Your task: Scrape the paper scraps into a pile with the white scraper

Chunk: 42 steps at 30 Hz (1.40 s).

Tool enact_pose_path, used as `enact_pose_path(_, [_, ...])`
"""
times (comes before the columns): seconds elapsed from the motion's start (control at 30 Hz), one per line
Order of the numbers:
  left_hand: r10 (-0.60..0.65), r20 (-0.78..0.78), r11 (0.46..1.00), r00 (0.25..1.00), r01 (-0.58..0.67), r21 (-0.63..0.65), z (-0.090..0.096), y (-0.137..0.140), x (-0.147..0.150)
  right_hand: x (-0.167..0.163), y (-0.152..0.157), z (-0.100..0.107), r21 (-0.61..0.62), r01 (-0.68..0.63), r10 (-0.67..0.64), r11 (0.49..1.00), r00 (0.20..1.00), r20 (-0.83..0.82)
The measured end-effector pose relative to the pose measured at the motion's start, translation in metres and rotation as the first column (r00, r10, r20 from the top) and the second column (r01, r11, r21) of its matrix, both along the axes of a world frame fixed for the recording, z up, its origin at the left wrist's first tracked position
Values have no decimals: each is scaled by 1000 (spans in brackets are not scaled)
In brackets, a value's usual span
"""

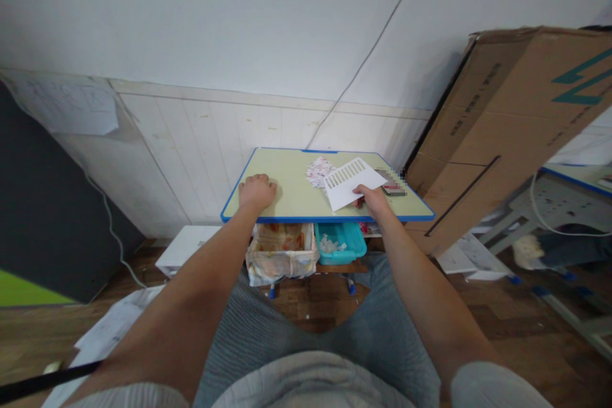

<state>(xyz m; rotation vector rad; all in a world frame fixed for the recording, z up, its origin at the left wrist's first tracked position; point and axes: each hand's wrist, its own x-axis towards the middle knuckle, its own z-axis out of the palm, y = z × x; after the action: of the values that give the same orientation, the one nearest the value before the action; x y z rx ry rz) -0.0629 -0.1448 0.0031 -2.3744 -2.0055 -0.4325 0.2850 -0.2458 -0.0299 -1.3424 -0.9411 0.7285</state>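
My right hand (pixel 370 199) pinches the lower right part of a white sheet (pixel 351 188), thumb on top and fingers underneath. Along the sheet's upper edge runs a row of narrow slots that show the desk colour. Just behind and left of it lies a heap of small white and pinkish paper pieces (pixel 319 171), partly covered by the sheet. My left hand (pixel 258 191) rests palm down on the left side of the pale desk top (pixel 291 204), fingers slightly bent and apart, holding nothing.
A blurred-out flat item (pixel 394 183) lies at the desk's right. Below the front edge sit a cloth-lined basket (pixel 282 261) and a turquoise bin (pixel 342 242) with white scraps. A large cardboard box (pixel 516 121) leans at the right; a white box (pixel 186 245) stands lower left.
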Motion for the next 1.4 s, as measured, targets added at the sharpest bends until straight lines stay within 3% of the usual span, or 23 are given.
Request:
enact_pose_path(0.23, [5, -6, 1000, 1000, -5, -2, 0, 0, 0, -6, -6, 7, 62, -31, 31, 998, 1000, -2])
enact_pose_path(0.43, [-4, -4, 1000, 1000, 4, 6, -1, 1, 0, -2, 3, 4, 70, 56, -56, 996, 998, -5])
enact_pose_path(0.93, [-3, 7, 1000, 1000, 3, 6, -3, 2, 0, 9, 17, -15, -95, 94, -87, 991, 993, 74])
enact_pose_path(1.4, [4, -6, 1000, 1000, -4, 12, -3, 2, -1, 9, 15, -14, -86, 58, -52, 995, 996, 73])
